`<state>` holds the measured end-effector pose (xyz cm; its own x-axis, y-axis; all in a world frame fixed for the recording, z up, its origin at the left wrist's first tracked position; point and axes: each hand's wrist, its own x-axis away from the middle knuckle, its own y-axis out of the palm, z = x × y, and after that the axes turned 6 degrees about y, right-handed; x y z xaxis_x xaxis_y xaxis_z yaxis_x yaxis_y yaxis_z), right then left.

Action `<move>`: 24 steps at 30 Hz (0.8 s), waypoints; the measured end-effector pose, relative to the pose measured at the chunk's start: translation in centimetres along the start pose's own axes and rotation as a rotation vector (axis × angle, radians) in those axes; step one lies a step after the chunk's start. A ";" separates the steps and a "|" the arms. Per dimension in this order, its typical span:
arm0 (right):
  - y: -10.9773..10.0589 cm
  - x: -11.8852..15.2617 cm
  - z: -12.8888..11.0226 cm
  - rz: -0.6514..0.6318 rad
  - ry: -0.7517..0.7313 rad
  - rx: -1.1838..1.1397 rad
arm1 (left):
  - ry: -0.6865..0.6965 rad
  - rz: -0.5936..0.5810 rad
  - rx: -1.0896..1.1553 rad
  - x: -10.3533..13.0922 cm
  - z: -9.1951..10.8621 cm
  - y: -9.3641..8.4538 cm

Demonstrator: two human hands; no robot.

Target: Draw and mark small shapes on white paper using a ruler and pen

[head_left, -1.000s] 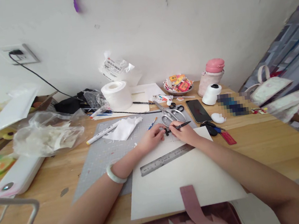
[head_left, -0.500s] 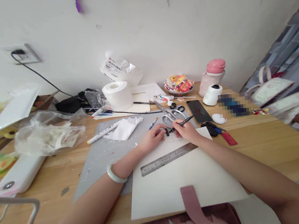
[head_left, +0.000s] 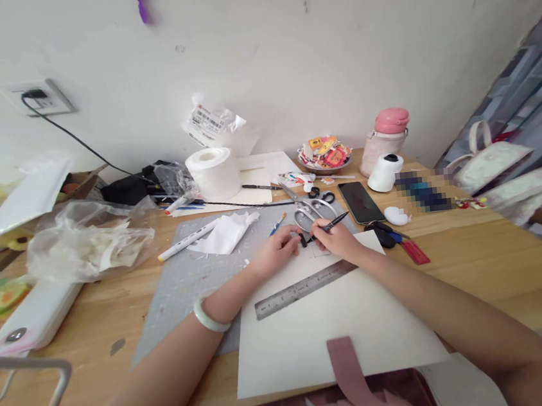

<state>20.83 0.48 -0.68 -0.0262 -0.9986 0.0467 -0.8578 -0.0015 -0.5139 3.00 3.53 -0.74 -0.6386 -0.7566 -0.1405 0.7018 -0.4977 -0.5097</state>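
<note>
My right hand [head_left: 337, 241] is closed around a black pen [head_left: 338, 219], its tip low over the far end of a white paper sheet [head_left: 332, 326]. Faint pencil-thin lines mark the sheet there. Beside the pen tip, the fingers of my left hand [head_left: 276, 252] are pinched against a small black piece [head_left: 303, 240] that looks like a pen cap. A steel ruler [head_left: 304, 288] lies slanted across the paper, nearer to me than both hands. Just beyond my fingers are silver scissors [head_left: 313, 210] with large loop handles.
Under the paper's left side is a grey cutting mat [head_left: 182, 283], bearing a white marker [head_left: 190, 238] and crumpled tissue [head_left: 228, 232]. A phone [head_left: 361, 202], keys [head_left: 385, 235] and a pink-lidded bottle [head_left: 385, 139] stand or lie to the right. A white roll [head_left: 214, 175] stands behind.
The pen in my right hand has shifted very slightly, its rear end tipping a little. My left hand, the ruler and the paper look unmoved.
</note>
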 end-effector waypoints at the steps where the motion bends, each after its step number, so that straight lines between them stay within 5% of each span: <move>1: 0.0 0.0 0.0 0.001 0.000 0.000 | -0.003 0.001 0.000 0.0 0.0 0.0; 9: -0.1 -0.1 -0.1 0.025 0.075 -0.145 | -0.008 0.015 0.010 0.0 0.0 0.0; 14: 0.1 0.1 0.0 0.103 0.082 -0.224 | -0.022 0.140 0.057 0.0 -0.5 -0.2; 18: 0.4 0.6 -0.2 0.064 0.050 -0.217 | -0.018 0.261 0.077 -0.1 -1.0 -0.4; 24: 0.7 0.6 -0.4 0.011 0.091 -0.154 | -0.049 0.259 0.046 -0.1 -1.0 -0.4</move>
<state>20.03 -0.07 -0.68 -0.0764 -0.9895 0.1230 -0.9254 0.0244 -0.3783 2.51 4.26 -1.38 -0.4207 -0.8803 -0.2192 0.8541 -0.3028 -0.4229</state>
